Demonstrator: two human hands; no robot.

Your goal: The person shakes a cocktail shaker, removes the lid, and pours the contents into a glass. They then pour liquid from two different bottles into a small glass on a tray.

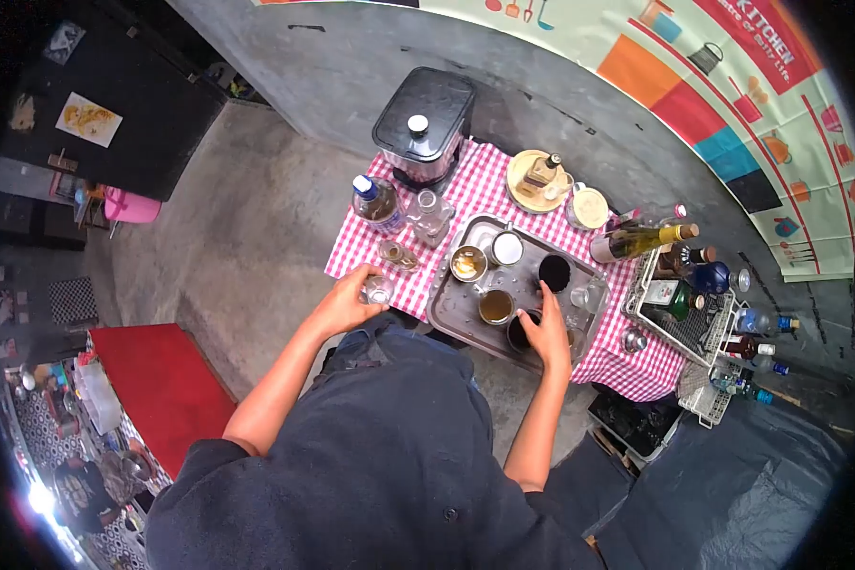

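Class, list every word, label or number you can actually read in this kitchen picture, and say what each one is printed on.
"KITCHEN": white letters on the red panel of the wall banner.
A smaller line under it on the banner: too blurred to read.
Labels on the bottles in the wire rack and on the water bottle: too small to read.

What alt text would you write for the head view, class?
Seen from above, a person's left hand grips a small clear glass on a red-checked tablecloth, while the right hand touches a dark cup on a grey metal tray of cups.
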